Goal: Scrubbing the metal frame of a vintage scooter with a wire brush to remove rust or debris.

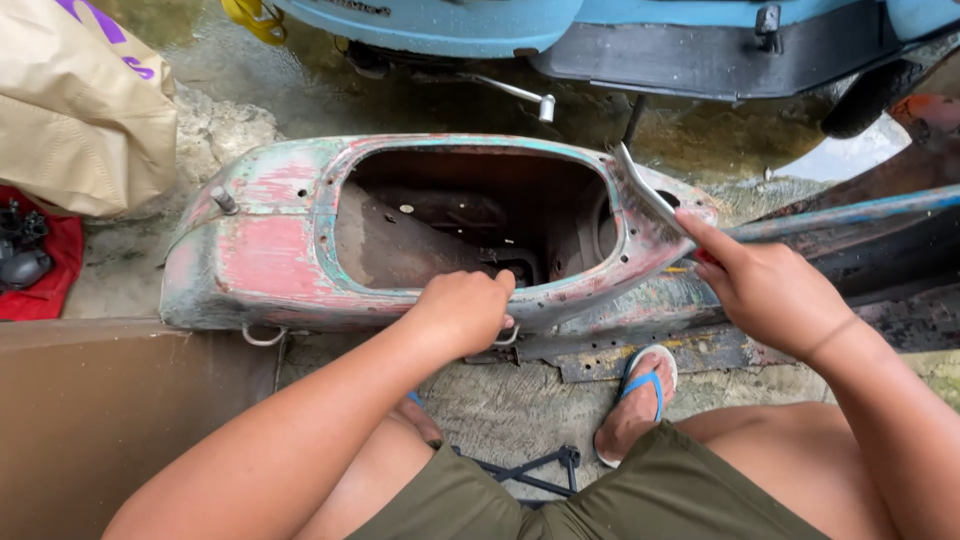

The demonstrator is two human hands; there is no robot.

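Observation:
An old scooter body shell (270, 250), worn pink and teal with a large open cavity, lies on its side in front of me. My left hand (462, 310) grips the shell's near rim at the lower edge of the opening. My right hand (765, 290) holds a scraper with a red handle and a flat metal blade (645, 190). My index finger lies along the blade, which rests against the shell's right end. The handle is mostly hidden in my palm.
A light blue scooter (480, 25) stands behind on wet ground. A tan bag (80, 110) and a red cloth with dark parts (30, 265) lie at left. A brown panel (110, 420) is near left. My sandalled foot (640, 395) rests on concrete beside a dark frame part (850, 240).

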